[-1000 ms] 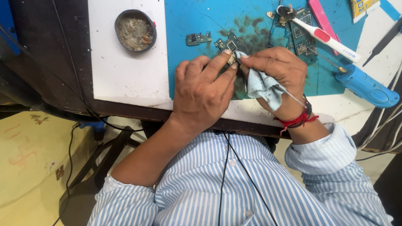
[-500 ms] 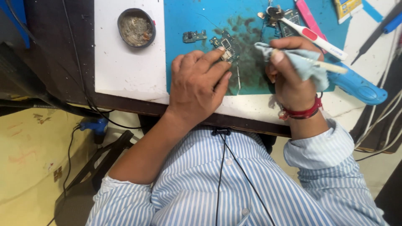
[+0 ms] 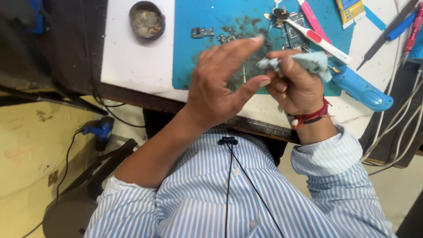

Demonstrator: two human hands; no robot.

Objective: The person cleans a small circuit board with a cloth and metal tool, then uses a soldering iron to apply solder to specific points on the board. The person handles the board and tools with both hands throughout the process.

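Blue matting covers the white bench. Since a moment ago the left hand has lifted off the small boards, fingers loose and empty, while the right hand has risen, clenched around one pale cloth. Perhaps three boards remain, one toothbrush, one round tin.

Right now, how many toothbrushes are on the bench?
1: a white and red toothbrush lies across the top of the blue mat, beyond the right hand. Others may be hidden.
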